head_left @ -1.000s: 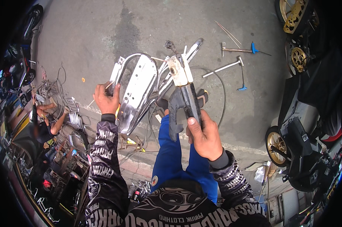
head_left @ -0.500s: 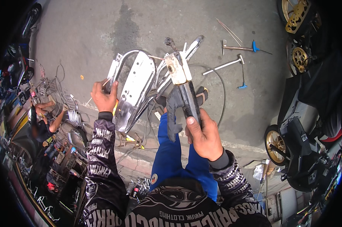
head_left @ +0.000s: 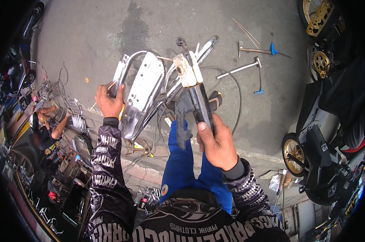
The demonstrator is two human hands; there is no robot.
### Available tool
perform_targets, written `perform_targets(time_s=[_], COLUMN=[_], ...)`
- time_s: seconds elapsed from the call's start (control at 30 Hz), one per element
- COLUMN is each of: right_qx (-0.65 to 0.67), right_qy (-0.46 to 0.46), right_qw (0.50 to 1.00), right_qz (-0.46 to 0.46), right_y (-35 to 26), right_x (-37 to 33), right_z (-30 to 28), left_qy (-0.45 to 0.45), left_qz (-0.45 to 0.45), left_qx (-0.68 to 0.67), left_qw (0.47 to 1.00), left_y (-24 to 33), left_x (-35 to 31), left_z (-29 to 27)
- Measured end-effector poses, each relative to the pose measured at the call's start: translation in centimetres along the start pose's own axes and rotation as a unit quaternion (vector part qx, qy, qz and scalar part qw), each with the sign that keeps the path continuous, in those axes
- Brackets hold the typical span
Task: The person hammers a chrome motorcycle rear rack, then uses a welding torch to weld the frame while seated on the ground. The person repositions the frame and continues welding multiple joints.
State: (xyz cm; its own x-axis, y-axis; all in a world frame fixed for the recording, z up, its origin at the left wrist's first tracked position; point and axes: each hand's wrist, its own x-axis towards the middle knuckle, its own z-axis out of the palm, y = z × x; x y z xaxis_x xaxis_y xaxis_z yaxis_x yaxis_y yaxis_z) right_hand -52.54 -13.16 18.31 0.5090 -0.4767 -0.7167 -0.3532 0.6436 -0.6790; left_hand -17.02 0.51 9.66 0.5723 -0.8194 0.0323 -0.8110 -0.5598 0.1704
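Note:
My right hand is closed round the black handle of a welding electrode holder. Its worn, off-white jaws point away from me, and a thin electrode sticks out leftward toward a shiny metal motorcycle frame part. That part has a bent tube and a plate with several holes, and it lies tilted in front of me. At its left edge my left hand is closed, with a thin rod between the fingers. Whether the hand also grips the tube is hard to see.
Two hammers, blue-handled tools and thin rods lie on the concrete at far right. A cable curves near my foot. Motorcycles stand at right; a person sits at left among metal parts.
The electrode holder has shifted slightly left and away from me. My left hand has moved a little left; both grips look the same.

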Motion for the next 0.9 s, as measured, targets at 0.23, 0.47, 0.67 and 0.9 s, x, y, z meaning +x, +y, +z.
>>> perform_targets(time_s=[0.23, 0.47, 0.67, 0.9], right_qx=[-0.004, -0.025, -0.020, -0.019], right_qy=[-0.005, 0.001, 0.000, 0.009], right_qw=[1.000, 1.000, 1.000, 1.000], right_qz=[0.014, -0.008, -0.006, -0.004], right_y=[-0.40, -0.46, -0.24, 0.01], right_x=[0.25, 0.37, 0.34, 0.32], right_z=[-0.15, 0.10, 0.07, 0.35], left_qy=[-0.008, 0.000, 0.000, -0.001], left_qz=[-0.006, -0.003, -0.010, -0.007], left_qx=[-0.013, -0.010, -0.021, -0.013], left_qw=[1.000, 1.000, 1.000, 1.000], left_y=[-0.10, -0.09, -0.06, 0.12], left_x=[0.06, 0.11, 0.20, 0.17], left_z=[-0.09, -0.15, -0.15, -0.31])
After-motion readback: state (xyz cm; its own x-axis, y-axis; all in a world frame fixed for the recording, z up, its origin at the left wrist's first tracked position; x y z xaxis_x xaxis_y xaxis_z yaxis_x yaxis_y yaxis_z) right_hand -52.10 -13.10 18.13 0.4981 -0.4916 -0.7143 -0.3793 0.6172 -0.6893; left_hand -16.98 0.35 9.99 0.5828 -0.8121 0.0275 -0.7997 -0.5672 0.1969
